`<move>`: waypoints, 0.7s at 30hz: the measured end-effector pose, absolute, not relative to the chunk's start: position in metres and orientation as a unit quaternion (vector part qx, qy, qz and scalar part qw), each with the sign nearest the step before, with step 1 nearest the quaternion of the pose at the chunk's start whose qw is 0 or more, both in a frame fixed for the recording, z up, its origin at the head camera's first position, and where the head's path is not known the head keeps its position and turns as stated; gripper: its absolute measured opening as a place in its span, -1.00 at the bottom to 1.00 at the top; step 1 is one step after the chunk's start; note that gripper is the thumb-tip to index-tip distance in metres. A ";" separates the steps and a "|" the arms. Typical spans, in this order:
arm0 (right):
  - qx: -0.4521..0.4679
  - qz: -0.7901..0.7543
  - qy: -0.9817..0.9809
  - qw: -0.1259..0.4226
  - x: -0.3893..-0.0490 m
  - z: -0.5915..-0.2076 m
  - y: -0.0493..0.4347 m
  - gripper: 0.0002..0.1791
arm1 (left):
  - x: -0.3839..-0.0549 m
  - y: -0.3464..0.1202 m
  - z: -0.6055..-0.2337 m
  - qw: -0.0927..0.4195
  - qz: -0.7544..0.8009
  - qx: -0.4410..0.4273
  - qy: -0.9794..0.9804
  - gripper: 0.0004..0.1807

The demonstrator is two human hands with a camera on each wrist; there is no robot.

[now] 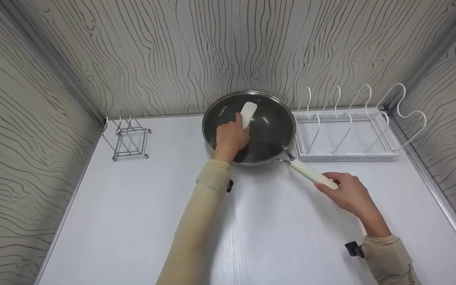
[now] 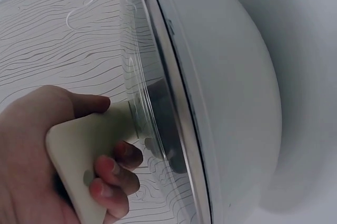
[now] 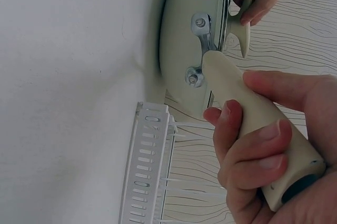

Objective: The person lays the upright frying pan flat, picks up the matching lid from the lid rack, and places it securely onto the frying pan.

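Observation:
A deep pan (image 2: 237, 92) with a pale outside stands on the white table near the back wall. Its glass lid (image 1: 271, 130), edged in metal, sits on top. My left hand (image 1: 232, 136) grips the cream lid knob (image 2: 84, 145), fingers curled round it in the left wrist view. With my right hand (image 1: 348, 192) I hold the pan's long cream handle (image 3: 253, 113), which points toward the front right. Two metal brackets join that handle to the pan wall in the right wrist view.
Right of the pan, close beside it, stands a white wire rack (image 1: 346, 157) with tall curved dividers. A small metal wire rack (image 1: 131, 153) stands at the back left. Patterned walls (image 1: 180, 47) enclose the white table (image 1: 125, 213) at the back and sides.

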State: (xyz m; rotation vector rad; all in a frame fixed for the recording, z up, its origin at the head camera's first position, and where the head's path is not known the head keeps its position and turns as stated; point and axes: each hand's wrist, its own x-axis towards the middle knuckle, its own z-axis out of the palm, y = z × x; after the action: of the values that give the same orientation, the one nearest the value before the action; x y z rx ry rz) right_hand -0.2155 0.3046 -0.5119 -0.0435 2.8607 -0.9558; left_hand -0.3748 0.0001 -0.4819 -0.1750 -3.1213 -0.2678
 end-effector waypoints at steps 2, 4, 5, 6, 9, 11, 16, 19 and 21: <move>-0.015 -0.316 0.947 0.062 -0.215 -0.512 0.304 -0.41 | -0.375 0.000 -0.482 0.002 -0.084 -0.055 -0.995 -0.31; -0.014 -0.316 0.947 0.061 -0.215 -0.512 0.304 -0.41 | -0.375 0.001 -0.482 0.004 -0.084 -0.055 -0.995 -0.31; -0.014 -0.316 0.947 0.061 -0.215 -0.512 0.304 -0.41 | -0.375 0.001 -0.482 0.005 -0.083 -0.054 -0.995 -0.32; -0.014 -0.316 0.947 0.061 -0.215 -0.512 0.304 -0.41 | -0.374 0.001 -0.482 0.004 -0.080 -0.055 -0.995 -0.31; -0.014 -0.314 0.947 0.063 -0.215 -0.512 0.305 -0.40 | -0.374 0.001 -0.482 0.004 -0.075 -0.057 -0.996 -0.31; -0.014 -0.313 0.947 0.064 -0.215 -0.512 0.305 -0.40 | -0.373 0.001 -0.481 0.003 -0.072 -0.058 -0.996 -0.30; -0.014 -0.312 0.948 0.064 -0.215 -0.512 0.305 -0.40 | -0.373 0.001 -0.482 0.007 -0.073 -0.058 -0.996 -0.31; -0.015 -0.311 0.948 0.063 -0.216 -0.512 0.305 -0.40 | -0.372 0.001 -0.482 0.012 -0.072 -0.058 -0.996 -0.32; -0.015 -0.310 0.949 0.062 -0.216 -0.512 0.305 -0.40 | -0.372 0.001 -0.482 0.014 -0.072 -0.059 -0.996 -0.32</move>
State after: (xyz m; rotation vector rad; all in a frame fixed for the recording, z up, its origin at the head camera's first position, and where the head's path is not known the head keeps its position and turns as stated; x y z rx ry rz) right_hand -0.2156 0.3048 -0.5123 -0.0451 2.8690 -0.9367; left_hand -0.3718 0.0009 -0.4819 -0.1829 -3.0999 -0.2238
